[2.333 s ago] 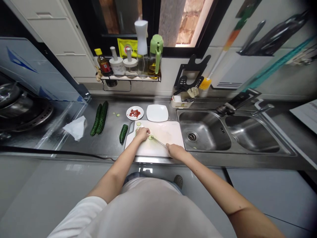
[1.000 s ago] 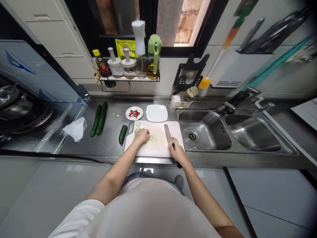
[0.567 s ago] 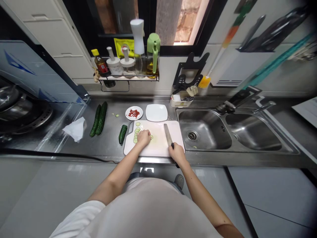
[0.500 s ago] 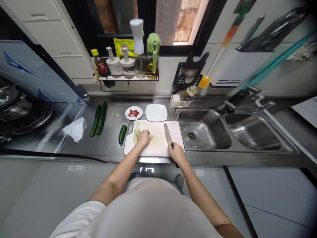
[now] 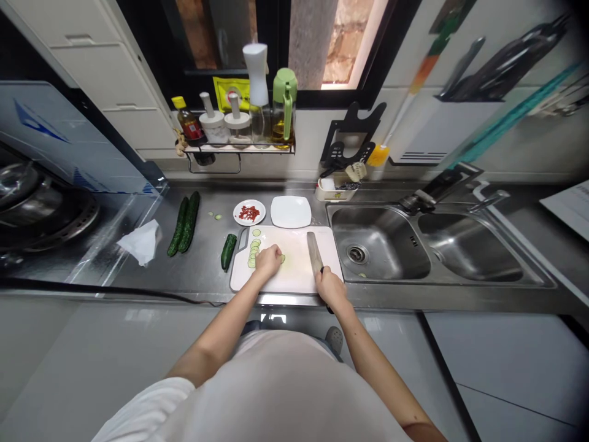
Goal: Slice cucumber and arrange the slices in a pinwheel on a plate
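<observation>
My right hand (image 5: pixel 331 288) is wrapped round the dark handle of a kitchen knife (image 5: pixel 314 252), whose blade lies over the right part of the white cutting board (image 5: pixel 299 281) and points away from me. Over the board's left half, the fingers of my left hand (image 5: pixel 268 261) are curled together at a thin cucumber slice (image 5: pixel 283 259); its edge shows beside the fingertips, the rest is hidden. A row of overlapping cucumber slices (image 5: pixel 253 253) lies left of that hand, with a single slice (image 5: pixel 256 232) above it. A cut piece of cucumber (image 5: pixel 228 251) rests on the counter just left of the board.
Behind the board stand a plate of chopped red pieces (image 5: pixel 249 213) and a white square plate (image 5: pixel 291 212). Two whole cucumbers (image 5: pixel 184 224) and a crumpled white tissue (image 5: pixel 142 242) lie left. A double sink (image 5: pixel 381 215) is on the right; a condiment rack (image 5: pixel 239 149) hangs above.
My left hand has drawn its fingers inward from a flatter spread at the cucumber slice. The knife, still in my right hand, has shifted slightly right. The view has tilted a little.
</observation>
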Available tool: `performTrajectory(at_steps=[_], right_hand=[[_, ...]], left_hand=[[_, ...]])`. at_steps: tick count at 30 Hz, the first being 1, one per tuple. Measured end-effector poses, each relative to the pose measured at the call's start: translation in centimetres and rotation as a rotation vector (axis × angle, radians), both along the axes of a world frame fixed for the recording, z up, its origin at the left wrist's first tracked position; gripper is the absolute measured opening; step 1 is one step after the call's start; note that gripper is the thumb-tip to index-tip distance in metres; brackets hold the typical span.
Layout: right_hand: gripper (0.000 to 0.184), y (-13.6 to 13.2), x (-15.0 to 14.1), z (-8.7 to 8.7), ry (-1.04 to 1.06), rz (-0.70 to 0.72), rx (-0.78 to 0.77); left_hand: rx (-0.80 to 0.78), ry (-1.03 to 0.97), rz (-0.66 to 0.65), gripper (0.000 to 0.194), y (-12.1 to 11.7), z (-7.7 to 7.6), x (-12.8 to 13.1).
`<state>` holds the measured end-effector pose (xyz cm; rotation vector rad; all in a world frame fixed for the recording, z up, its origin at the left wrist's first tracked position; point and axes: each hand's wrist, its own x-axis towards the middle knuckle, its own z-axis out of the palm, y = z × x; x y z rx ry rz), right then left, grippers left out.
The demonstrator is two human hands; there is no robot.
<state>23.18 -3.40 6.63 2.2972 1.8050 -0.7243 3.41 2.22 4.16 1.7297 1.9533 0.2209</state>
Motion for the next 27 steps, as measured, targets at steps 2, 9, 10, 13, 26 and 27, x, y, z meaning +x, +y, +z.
performTrajectory(at_steps=[2,9,10,13,26,27], right_hand=[[0.038,0.0,-0.2,0.1,-0.009,0.011,0.003],[0.038,0.1,-0.5,0.5,-0.034,0.044,-0.019],[0.038,0.1,-0.6,0.5,-0.037,0.047,-0.021],[0.037,0.2,-0.9,0.6,-0.046,0.061,-0.020],[0.038,0.4,-1.3,0.5,-0.063,0.088,-0.033],[0.038,0.4,-1.3,0.5,-0.061,0.088,-0.034]], left_hand=[[0.004,-0.063,0.008,0.013,-1.1,0.0,-0.4],[0.072,-0.132,0.149,0.010,-4.8,-0.6,-4.2],[0.078,-0.124,0.179,0.009,-5.0,-0.7,-4.9],[0.082,-0.104,0.244,0.009,-5.4,-1.1,-6.5],[0.112,0.088,0.254,0.012,-5.5,-1.8,-7.2],[0.118,0.090,0.257,0.013,-5.4,-1.8,-7.1]])
